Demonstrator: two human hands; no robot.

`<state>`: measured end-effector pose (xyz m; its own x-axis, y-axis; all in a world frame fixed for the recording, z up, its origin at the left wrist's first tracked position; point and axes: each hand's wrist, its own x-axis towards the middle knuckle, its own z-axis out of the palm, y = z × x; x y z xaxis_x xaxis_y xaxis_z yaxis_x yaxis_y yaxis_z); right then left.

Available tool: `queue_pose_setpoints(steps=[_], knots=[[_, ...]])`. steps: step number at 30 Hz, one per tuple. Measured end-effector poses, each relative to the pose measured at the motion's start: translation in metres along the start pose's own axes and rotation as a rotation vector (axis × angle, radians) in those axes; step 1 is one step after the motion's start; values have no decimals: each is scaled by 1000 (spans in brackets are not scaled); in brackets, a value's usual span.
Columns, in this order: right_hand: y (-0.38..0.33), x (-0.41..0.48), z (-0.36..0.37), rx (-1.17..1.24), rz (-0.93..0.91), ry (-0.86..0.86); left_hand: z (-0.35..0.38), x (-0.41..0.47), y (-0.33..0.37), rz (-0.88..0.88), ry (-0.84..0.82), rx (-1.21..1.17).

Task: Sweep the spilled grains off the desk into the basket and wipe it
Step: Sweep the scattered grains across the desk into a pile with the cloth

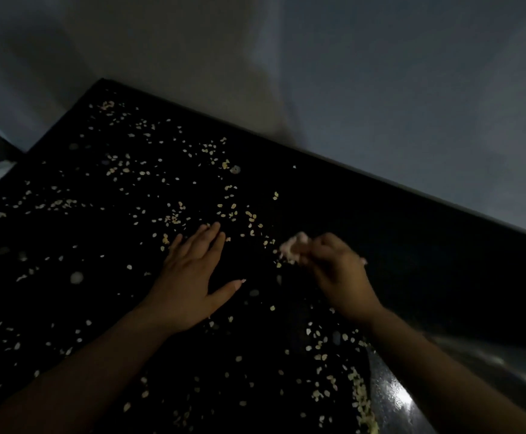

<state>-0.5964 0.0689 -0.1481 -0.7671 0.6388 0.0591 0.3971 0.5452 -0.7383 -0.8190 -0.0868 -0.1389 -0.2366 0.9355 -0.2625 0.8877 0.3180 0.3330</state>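
Pale grains (174,214) lie scattered over most of a black desk (365,220). A denser line of grains (360,399) runs along the desk's near right edge. My left hand (193,277) rests flat on the desk with fingers spread, palm down, among the grains. To its right, my right hand (333,267) is blurred and closed around a pale crumpled wad, apparently a cloth or tissue (293,247), held at the desk surface. No basket is in view.
A light wall (318,73) rises behind the desk's far edge. A shiny grey surface (393,399) shows past the desk's near right edge, under my right forearm. The scene is dim.
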Motion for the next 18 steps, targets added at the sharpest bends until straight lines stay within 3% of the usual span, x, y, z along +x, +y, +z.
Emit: queue_pose_setpoints(steps=[4,9,14,18], knots=[[-10,-2,-11,78,67,102,2,0,-3,24,4,-8],[8,108,-29,-10,171,388,6,1,-5,36,18,3],[38,177,-1,-160,347,370,7,2,-7,45,24,30],[15,140,22,-162,126,259,5,2,-9,48,19,29]])
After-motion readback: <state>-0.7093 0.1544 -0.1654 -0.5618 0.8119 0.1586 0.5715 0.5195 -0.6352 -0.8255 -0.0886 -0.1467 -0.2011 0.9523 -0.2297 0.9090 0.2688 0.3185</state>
